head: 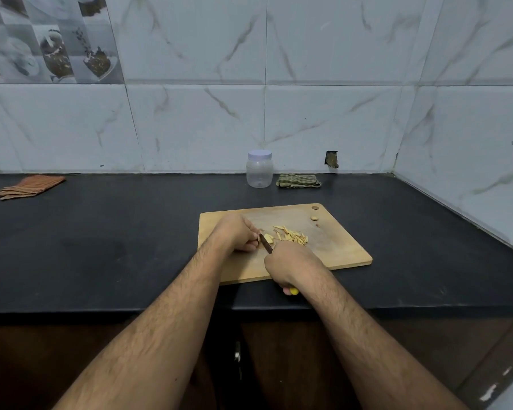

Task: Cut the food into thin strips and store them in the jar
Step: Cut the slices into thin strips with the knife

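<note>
A wooden cutting board (338,250) was laid on a black counter (101,247), before a wall of marbled tiles (323,113). On the board, an uncut piece of pale yellow food (269,238) was pinned down by the curled fingers of the left hand (240,234). A knife (266,246) was gripped in the right hand (290,266), whose fingers were wrapped round the yellow handle; only the handle's end was seen below the hand. The dark blade was set against the piece of food, just beside the left fingertips. A small heap of cut strips (292,235) was spread just to the right of the blade, and two small scraps (314,218) were left near the board's hanging hole. A clear plastic jar (259,170), capped with a pale lid, was placed upright at the back of the counter, well apart from the board. A folded green checked cloth (298,181) was laid just beside the jar, and an orange striped cloth (30,187) far to the left.
</note>
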